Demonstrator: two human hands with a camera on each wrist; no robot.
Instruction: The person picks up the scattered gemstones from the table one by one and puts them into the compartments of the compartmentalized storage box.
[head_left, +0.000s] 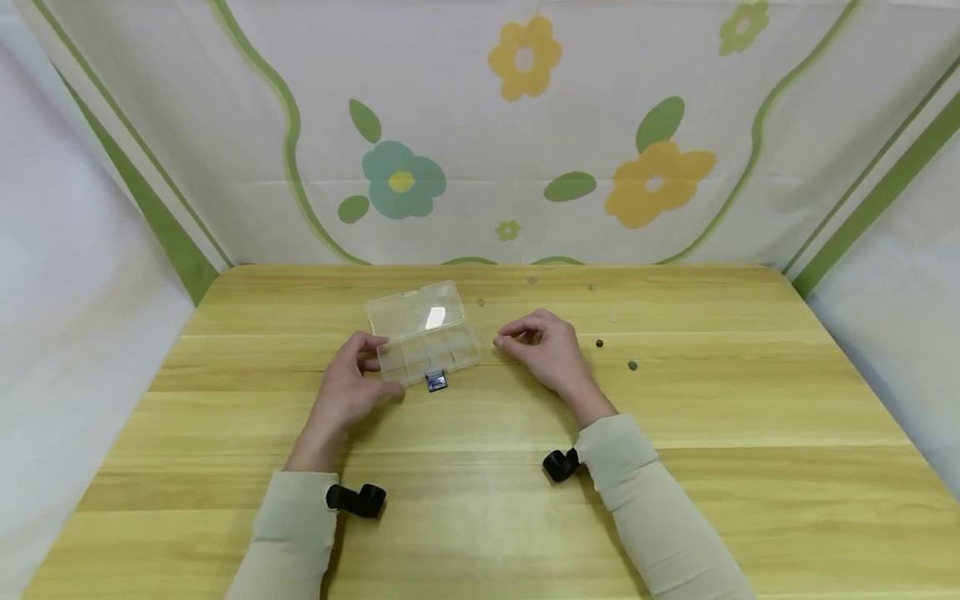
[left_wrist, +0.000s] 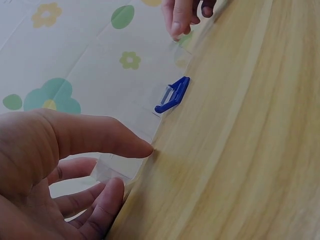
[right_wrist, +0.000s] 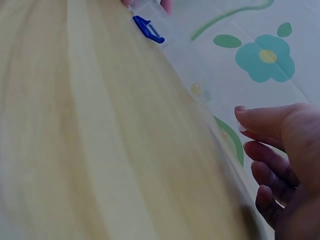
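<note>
A clear plastic compartment box (head_left: 427, 346) lies on the wooden table (head_left: 480, 467), its lid (head_left: 415, 310) folded open toward the back. A blue latch (head_left: 436, 382) hangs at its front edge. My left hand (head_left: 378, 367) grips the box's left end, thumb in front and fingers behind. In the left wrist view the thumb (left_wrist: 125, 142) touches the box's edge near the latch (left_wrist: 173, 94). My right hand (head_left: 517, 337) rests just right of the box with loosely curled fingers. In the right wrist view nothing shows between its thumb and fingers (right_wrist: 260, 150). The latch (right_wrist: 148, 29) is far off there.
Small dark beads lie on the table right of my right hand, one (head_left: 599, 343) near it and another (head_left: 633, 365) farther out. More tiny beads (head_left: 532, 281) sit near the back edge. A flowered cloth (head_left: 525, 125) walls in the table on three sides.
</note>
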